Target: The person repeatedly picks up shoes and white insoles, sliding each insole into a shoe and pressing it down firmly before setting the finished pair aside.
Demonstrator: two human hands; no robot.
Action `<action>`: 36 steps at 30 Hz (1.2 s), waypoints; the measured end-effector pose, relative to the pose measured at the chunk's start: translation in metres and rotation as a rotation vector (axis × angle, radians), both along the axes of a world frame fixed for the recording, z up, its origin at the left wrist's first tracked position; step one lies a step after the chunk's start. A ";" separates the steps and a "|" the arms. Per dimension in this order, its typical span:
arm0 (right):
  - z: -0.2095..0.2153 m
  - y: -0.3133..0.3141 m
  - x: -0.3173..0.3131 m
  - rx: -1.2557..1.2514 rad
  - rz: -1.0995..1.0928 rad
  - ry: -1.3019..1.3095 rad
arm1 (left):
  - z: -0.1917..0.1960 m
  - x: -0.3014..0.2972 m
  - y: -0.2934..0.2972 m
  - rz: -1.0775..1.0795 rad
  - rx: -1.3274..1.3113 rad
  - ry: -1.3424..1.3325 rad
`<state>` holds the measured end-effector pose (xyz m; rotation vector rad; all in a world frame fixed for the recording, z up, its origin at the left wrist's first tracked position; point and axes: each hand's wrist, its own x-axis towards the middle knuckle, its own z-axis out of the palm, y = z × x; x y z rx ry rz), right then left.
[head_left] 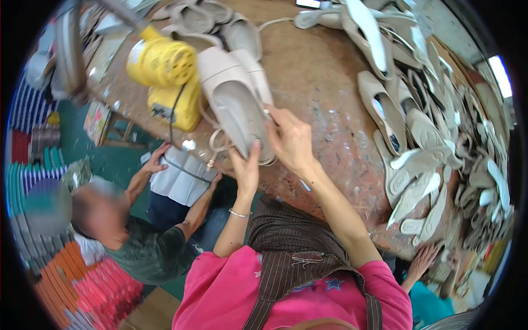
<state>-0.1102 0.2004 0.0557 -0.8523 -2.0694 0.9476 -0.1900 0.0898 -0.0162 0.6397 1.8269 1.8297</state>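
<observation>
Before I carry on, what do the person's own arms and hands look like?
Pink short sleeves cover the upper arms, leaving both forearms bare. The left hand and right hand wear no gloves. A thin, pale bracelet goes round the left wrist; no band shows on the right one.

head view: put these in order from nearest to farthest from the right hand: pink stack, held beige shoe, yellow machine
1. Held beige shoe: right beside the right hand, on its left.
2. Yellow machine: farther left, at the left part of the table.
3. Pink stack: farthest, off the table at lower left.
</observation>
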 end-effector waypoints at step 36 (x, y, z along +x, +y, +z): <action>0.003 -0.001 0.134 -0.020 -0.199 -0.174 | 0.033 0.096 0.086 -0.262 0.035 -0.518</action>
